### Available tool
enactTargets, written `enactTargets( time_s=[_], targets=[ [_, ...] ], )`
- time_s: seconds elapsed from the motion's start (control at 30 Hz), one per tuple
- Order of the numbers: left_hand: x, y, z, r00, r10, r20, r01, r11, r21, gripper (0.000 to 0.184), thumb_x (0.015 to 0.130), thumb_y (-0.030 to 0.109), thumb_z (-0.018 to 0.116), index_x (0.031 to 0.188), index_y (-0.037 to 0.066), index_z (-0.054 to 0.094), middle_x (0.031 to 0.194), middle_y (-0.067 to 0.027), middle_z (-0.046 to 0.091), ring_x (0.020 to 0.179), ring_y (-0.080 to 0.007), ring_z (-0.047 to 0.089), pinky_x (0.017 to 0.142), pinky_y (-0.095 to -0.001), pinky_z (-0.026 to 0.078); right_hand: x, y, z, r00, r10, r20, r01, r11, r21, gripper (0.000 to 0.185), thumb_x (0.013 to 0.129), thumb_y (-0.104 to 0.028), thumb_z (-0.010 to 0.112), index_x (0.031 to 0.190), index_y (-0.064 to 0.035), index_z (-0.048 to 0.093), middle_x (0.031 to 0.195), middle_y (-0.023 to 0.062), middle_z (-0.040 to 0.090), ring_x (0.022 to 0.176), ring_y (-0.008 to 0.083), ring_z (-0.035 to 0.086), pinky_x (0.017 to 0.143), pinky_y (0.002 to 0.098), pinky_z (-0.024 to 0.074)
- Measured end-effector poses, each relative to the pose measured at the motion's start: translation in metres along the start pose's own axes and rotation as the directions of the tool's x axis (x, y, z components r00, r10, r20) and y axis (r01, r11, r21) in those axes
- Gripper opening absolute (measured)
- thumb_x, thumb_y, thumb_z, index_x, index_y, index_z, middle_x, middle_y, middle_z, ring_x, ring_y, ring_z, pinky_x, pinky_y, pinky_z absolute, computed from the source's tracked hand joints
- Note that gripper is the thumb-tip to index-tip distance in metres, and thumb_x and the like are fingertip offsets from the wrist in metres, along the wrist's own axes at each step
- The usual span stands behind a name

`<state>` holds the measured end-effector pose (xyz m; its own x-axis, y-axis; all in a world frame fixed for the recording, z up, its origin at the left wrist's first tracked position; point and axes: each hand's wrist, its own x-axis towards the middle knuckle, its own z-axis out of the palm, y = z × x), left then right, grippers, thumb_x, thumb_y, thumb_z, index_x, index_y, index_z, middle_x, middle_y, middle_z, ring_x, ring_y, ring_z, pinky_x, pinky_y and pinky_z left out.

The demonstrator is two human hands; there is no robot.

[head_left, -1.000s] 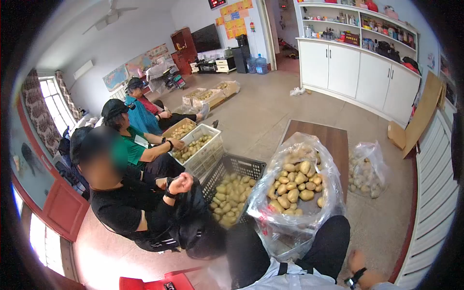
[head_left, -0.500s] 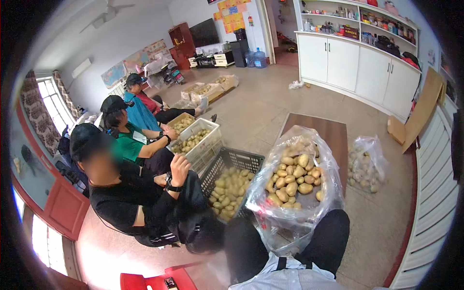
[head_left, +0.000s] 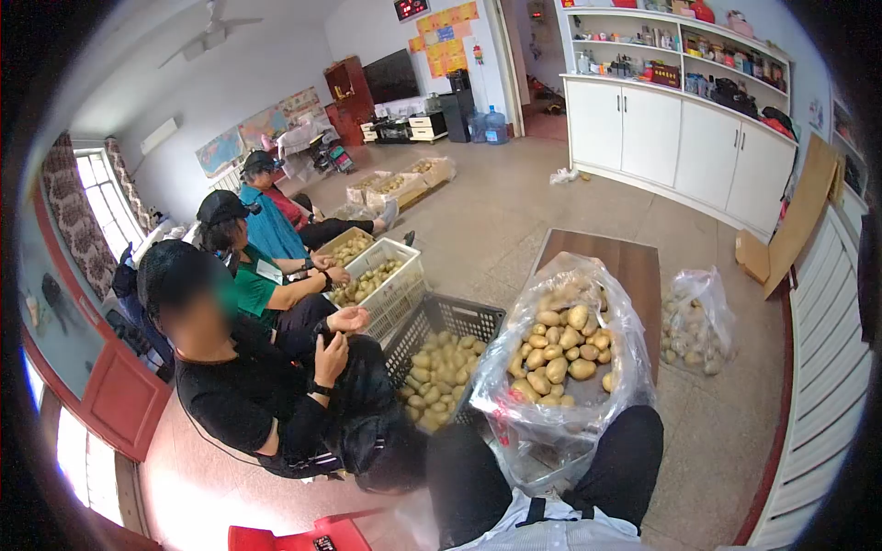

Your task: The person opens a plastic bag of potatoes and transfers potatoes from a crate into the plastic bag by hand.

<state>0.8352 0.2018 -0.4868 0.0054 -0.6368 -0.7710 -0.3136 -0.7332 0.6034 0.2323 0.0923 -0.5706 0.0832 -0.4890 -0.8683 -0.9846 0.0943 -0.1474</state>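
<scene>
Neither of my hands shows in the head view; only my dark-trousered knees [head_left: 627, 459] and light shirt [head_left: 551, 528] are visible at the bottom. Between and beyond my knees stands an open clear plastic bag [head_left: 634, 354] holding many potatoes [head_left: 556, 367]. It rests at the near end of a low brown wooden table [head_left: 638, 262]. Left of the bag sits a dark grey perforated crate [head_left: 459, 308], with yellowish potatoes [head_left: 432, 376] inside.
A seated co-worker in black [head_left: 239, 376] is close on my left, hands raised. Two more people sit beyond, beside a white crate [head_left: 402, 285] of potatoes. Another potato bag [head_left: 695, 321] lies on the floor at right. A red stool [head_left: 299, 537] is at bottom left.
The view has shifted slightly. The nearest co-worker's raised hand has come down and both hands are now close together in front of the body. The bag and crates stay in place.
</scene>
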Motion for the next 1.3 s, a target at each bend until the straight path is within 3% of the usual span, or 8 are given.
enactTargets(
  time_s=[0.27, 0.33, 0.37, 0.5, 0.57, 0.83, 1.1, 1.3],
  targets=[
    [-0.109, 0.066, -0.008, 0.801, 0.195, 0.566, -0.215, 0.976, -0.032, 0.039, 0.078, 0.015, 0.066, 0.114, 0.002, 0.067, 0.120, -0.0150, 0.065, 0.116, -0.0293, 0.059, 0.102, -0.0416, 0.043, -0.026, 0.002, -0.029, 0.968, -0.074, 0.238, 0.065, 0.997, 0.046, 0.035, 0.098, -0.026, 0.052, 0.115, 0.0021, 0.062, 0.106, 0.0083, 0.067, 0.099, 0.0162, 0.059, 0.086, 0.0310, 0.0469],
    [-0.133, 0.177, -0.024, 0.734, -0.214, 0.645, 0.565, 0.720, -0.403, 0.028, 0.091, 0.029, 0.051, 0.082, 0.004, 0.059, 0.064, -0.0028, 0.055, 0.042, -0.0078, 0.043, 0.033, -0.0176, 0.030, -0.038, 0.003, -0.048, 0.910, -0.123, 0.396, 0.110, 0.992, 0.054, 0.035, 0.099, -0.027, 0.052, 0.116, 0.0020, 0.061, 0.106, 0.0076, 0.067, 0.100, 0.0152, 0.059, 0.086, 0.0305, 0.0467],
    [-0.110, 0.189, -0.046, 0.687, -0.037, 0.726, 0.479, 0.774, -0.413, 0.026, 0.094, 0.025, 0.054, 0.099, 0.001, 0.064, 0.092, -0.0087, 0.068, 0.064, -0.0161, 0.060, 0.060, -0.0342, 0.051, -0.044, 0.001, -0.061, 0.859, -0.159, 0.487, 0.149, 0.987, 0.060, 0.035, 0.099, -0.027, 0.052, 0.117, 0.0019, 0.061, 0.107, 0.0072, 0.067, 0.100, 0.0146, 0.059, 0.087, 0.0302, 0.0466],
    [-0.121, 0.300, -0.019, 0.864, 0.246, 0.439, -0.040, 0.903, -0.429, 0.029, 0.099, 0.034, 0.052, 0.115, 0.009, 0.054, 0.103, -0.0090, 0.064, 0.070, -0.0157, 0.061, 0.054, -0.0322, 0.057, -0.070, -0.046, -0.147, 0.562, -0.455, 0.691, 0.454, 0.868, 0.202, 0.036, 0.100, -0.028, 0.052, 0.118, 0.0017, 0.061, 0.108, 0.0058, 0.067, 0.101, 0.0125, 0.058, 0.088, 0.0291, 0.0462],
    [-0.129, 0.347, 0.002, 0.812, 0.405, 0.421, -0.202, 0.871, -0.448, 0.031, 0.098, 0.033, 0.054, 0.114, 0.006, 0.052, 0.100, -0.0075, 0.063, 0.068, -0.0134, 0.061, 0.052, -0.0286, 0.057, -0.109, -0.118, -0.207, 0.462, -0.728, 0.506, 0.754, 0.623, 0.208, 0.035, 0.102, -0.027, 0.050, 0.124, -0.0019, 0.059, 0.108, 0.0024, 0.066, 0.100, 0.0081, 0.056, 0.088, 0.0289, 0.0466],
    [-0.095, 0.457, 0.026, 0.562, 0.783, 0.267, -0.306, 0.496, -0.812, 0.026, 0.097, 0.023, 0.052, 0.116, 0.006, 0.049, 0.099, -0.0095, 0.062, 0.061, -0.0193, 0.061, 0.049, -0.0319, 0.054, -0.206, -0.311, -0.277, 0.402, -0.798, -0.449, 0.489, -0.228, 0.842, 0.025, 0.098, -0.017, 0.049, 0.117, -0.0016, 0.056, 0.099, 0.0069, 0.063, 0.080, 0.0152, 0.060, 0.071, 0.0281, 0.0488],
    [0.018, 0.473, -0.027, 0.731, 0.670, -0.128, -0.393, 0.261, -0.882, 0.022, 0.096, 0.025, 0.053, 0.110, 0.008, 0.053, 0.099, -0.0086, 0.058, 0.068, -0.0201, 0.055, 0.055, -0.0330, 0.050, -0.169, -0.365, -0.357, 0.452, -0.574, -0.683, 0.530, -0.442, 0.723, 0.021, 0.097, -0.017, 0.048, 0.114, -0.0059, 0.053, 0.099, 0.0045, 0.060, 0.078, 0.0163, 0.061, 0.064, 0.0294, 0.0479],
    [0.141, 0.423, -0.062, 0.899, 0.386, -0.205, -0.338, 0.316, -0.887, 0.019, 0.093, 0.024, 0.055, 0.104, 0.009, 0.052, 0.096, -0.0069, 0.056, 0.070, -0.0186, 0.051, 0.059, -0.0332, 0.047, -0.022, -0.369, -0.375, 0.601, -0.317, -0.734, 0.707, -0.217, 0.673, 0.024, 0.093, -0.015, 0.055, 0.115, -0.0068, 0.053, 0.106, 0.0044, 0.057, 0.089, 0.0153, 0.058, 0.066, 0.0313, 0.0486]
  ],
)
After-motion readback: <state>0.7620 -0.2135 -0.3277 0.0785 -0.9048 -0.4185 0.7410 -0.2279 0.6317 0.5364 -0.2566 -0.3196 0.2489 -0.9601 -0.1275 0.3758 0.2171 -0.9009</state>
